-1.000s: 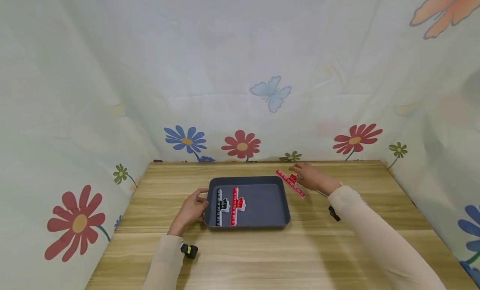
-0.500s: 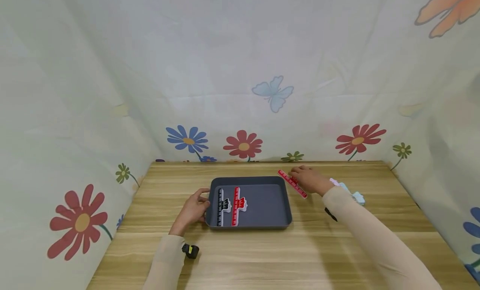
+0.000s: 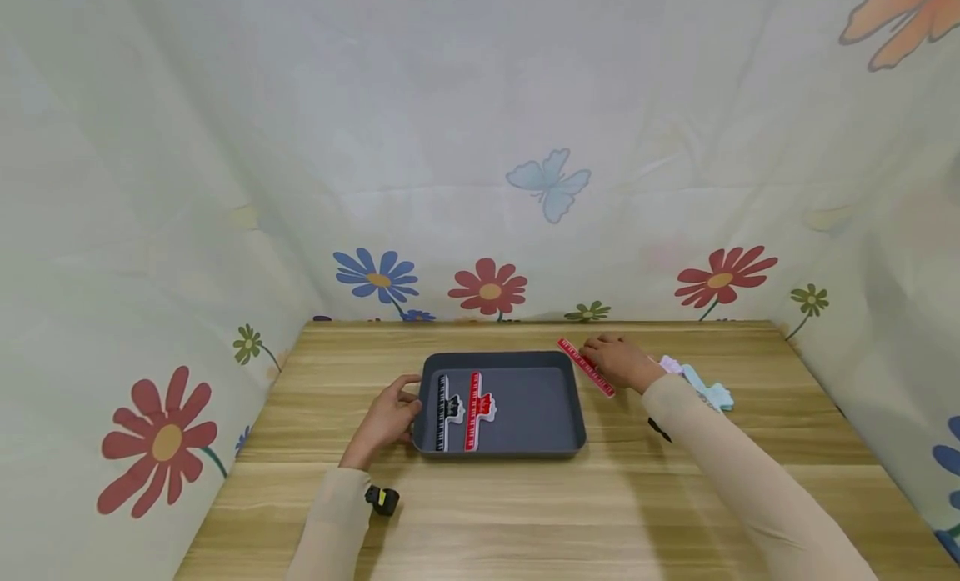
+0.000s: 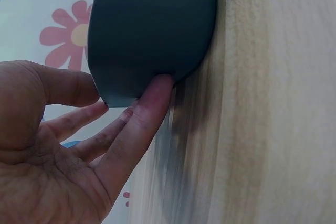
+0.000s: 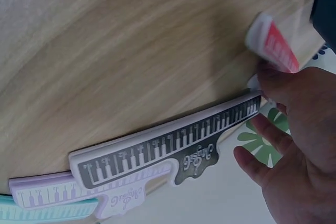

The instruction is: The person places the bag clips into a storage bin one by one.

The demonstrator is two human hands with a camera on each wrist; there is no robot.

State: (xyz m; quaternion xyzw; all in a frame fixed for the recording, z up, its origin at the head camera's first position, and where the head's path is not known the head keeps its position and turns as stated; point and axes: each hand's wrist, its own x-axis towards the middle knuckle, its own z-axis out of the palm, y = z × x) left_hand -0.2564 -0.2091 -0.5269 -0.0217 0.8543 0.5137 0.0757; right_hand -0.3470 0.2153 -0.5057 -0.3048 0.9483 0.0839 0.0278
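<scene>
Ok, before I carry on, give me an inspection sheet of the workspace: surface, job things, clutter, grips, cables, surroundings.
Surface: wood-grain table.
Job things: grey tray holds a black clip and a red clip; a second red clip is outside, near the tray's far right corner. The right wrist view shows a loose black clip partly hiding a purple clip, plus a teal clip.
Clutter: nothing seen.
Grips: left grip touches the tray's left end; right grip holds the second red clip.
Cables: nothing seen.
Surroundings: flowered cloth behind and on both sides.
</scene>
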